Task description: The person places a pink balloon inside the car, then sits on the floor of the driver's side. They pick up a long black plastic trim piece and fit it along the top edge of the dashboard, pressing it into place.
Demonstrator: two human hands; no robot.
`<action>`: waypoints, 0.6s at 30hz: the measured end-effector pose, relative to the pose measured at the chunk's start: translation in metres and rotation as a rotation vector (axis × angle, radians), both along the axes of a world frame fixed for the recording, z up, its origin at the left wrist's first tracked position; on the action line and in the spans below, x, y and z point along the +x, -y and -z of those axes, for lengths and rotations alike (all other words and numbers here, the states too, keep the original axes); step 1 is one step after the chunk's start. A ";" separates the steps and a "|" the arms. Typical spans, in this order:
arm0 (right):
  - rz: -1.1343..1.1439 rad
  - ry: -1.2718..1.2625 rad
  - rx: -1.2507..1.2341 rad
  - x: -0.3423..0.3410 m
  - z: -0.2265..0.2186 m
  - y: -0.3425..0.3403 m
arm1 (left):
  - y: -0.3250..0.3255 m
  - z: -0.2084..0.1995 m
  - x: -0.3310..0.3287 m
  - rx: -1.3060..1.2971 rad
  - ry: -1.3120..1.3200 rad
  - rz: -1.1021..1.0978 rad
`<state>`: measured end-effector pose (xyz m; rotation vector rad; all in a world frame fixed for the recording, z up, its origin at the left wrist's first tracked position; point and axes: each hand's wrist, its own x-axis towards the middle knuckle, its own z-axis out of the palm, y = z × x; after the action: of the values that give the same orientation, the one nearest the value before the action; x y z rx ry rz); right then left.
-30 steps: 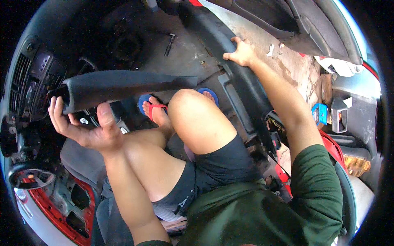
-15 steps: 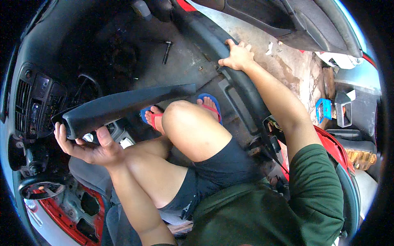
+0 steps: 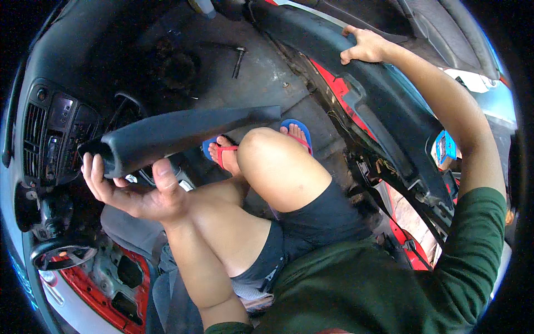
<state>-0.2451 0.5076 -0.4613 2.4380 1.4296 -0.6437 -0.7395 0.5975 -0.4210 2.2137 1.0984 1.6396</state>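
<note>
My left hand (image 3: 136, 192) cups the near end of a long black plastic trim piece (image 3: 183, 133), which stretches rightward above my knees. My right hand (image 3: 364, 47) grips the top edge of a large dark door-sill panel (image 3: 384, 106) at the right. I sit inside a stripped car, with bare knees (image 3: 272, 156) raised. My feet wear blue sandals with red straps (image 3: 295, 131) on the bare metal floor.
The dashboard with its centre console (image 3: 55, 136) curves along the left. A bolt-like tool (image 3: 238, 55) lies on the grey floor pan (image 3: 267, 78). Red body metal (image 3: 100, 284) shows at lower left, and a blue object (image 3: 445, 147) sits outside the door opening.
The view has shifted. My left hand has brought the black trim piece up and nearer; my right hand has slid farther up along the dark panel.
</note>
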 end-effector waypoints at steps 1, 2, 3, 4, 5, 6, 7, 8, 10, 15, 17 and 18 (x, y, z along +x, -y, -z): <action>-0.015 -0.032 0.045 0.005 0.008 0.006 | -0.003 -0.001 0.004 0.006 0.011 0.016; -0.031 -0.064 0.089 0.009 0.017 0.011 | -0.004 -0.001 0.008 0.012 0.020 0.031; 0.005 -0.014 0.064 -0.014 0.019 0.009 | -0.003 -0.001 0.011 -0.029 0.093 0.030; 0.065 0.067 0.041 -0.022 0.036 0.014 | -0.002 -0.001 0.016 -0.023 0.122 0.040; 0.110 0.021 0.038 -0.034 0.051 0.013 | -0.001 0.000 0.016 -0.008 0.136 0.044; 0.163 -0.018 0.029 -0.042 0.064 0.013 | -0.002 0.000 0.018 0.000 0.158 0.055; 0.202 0.010 0.040 -0.050 0.083 0.015 | -0.004 -0.001 0.016 0.047 0.096 0.035; 0.245 0.036 0.048 -0.055 0.106 0.020 | -0.003 -0.002 0.019 0.048 0.113 0.030; 0.312 -0.093 0.135 -0.054 0.144 0.033 | 0.001 -0.001 0.027 0.044 0.136 0.026; 0.320 -0.083 0.167 -0.041 0.186 0.037 | 0.005 0.000 0.023 -0.003 0.095 0.005; 0.318 -0.062 0.162 -0.031 0.191 0.039 | 0.008 -0.001 0.026 -0.026 0.089 -0.013; 0.315 -0.054 0.162 -0.028 0.194 0.038 | 0.007 -0.001 0.026 -0.014 0.063 -0.022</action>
<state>-0.2735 0.4694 -0.6551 2.8263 1.1650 -0.6864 -0.7136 0.5907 -0.4197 2.1332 1.1187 1.6931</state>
